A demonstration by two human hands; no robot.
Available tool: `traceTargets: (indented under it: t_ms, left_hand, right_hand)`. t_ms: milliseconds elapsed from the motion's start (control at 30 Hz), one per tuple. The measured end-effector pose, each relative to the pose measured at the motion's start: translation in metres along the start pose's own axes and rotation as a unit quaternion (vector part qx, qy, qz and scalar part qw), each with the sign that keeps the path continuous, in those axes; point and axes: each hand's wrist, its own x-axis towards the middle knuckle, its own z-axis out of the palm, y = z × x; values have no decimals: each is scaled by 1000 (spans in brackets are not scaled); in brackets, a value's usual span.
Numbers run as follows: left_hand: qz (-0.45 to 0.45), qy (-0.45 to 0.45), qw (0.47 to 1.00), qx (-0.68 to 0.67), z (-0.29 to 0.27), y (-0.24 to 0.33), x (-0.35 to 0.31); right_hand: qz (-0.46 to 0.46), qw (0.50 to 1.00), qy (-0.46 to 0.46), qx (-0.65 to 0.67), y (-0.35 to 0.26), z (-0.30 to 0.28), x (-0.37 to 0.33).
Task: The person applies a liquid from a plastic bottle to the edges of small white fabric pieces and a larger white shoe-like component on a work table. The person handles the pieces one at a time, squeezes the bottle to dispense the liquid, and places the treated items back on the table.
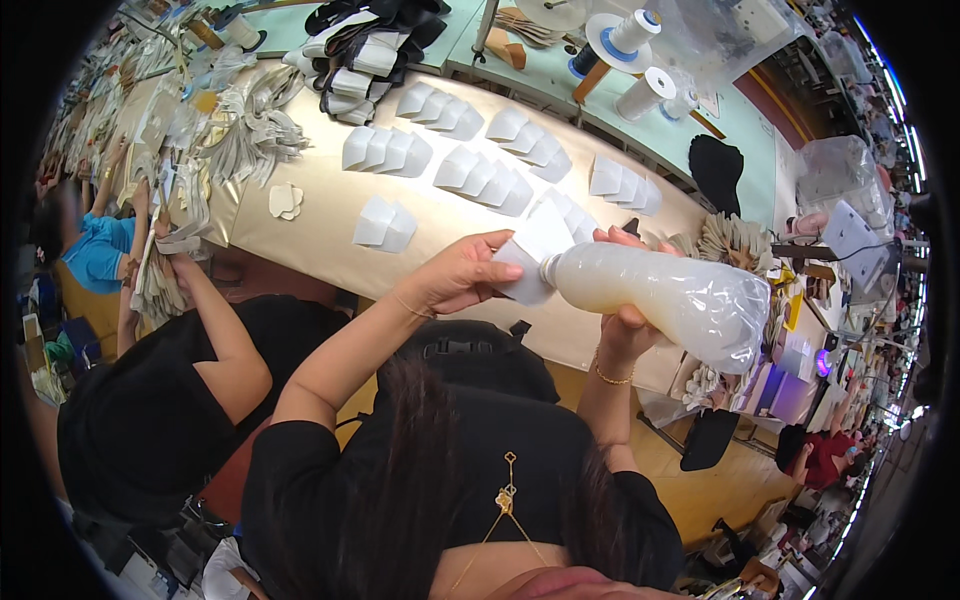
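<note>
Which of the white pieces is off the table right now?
The white piece pinched in the left hand, against the squeeze bottle nozzle; the other white pieces lie in fanned groups on the table.

A black short-sleeved top is worn, with both forearms left bare. A thin gold chain necklace with a small openwork pendant (509,497) is seen on the chest. A slim gold beaded bracelet (611,378) is worn on the right wrist (a finer chain (412,307) is seen on the left wrist). Long dark hair is seen over the shoulders.

Bright, even overhead light, soft shadows; fisheye bends edges into a black rim
</note>
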Motion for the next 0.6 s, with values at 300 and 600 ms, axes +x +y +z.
traceTargets:
  t_ms: [300,600]
  left_hand:
    - [52,-20,925,376,2,4,7]
    - [48,-69,928,362,8,12,11]
  right_hand:
    - [39,999,10,3,6,-3,4]
    - [-1,997,33,-75,16,0,20]
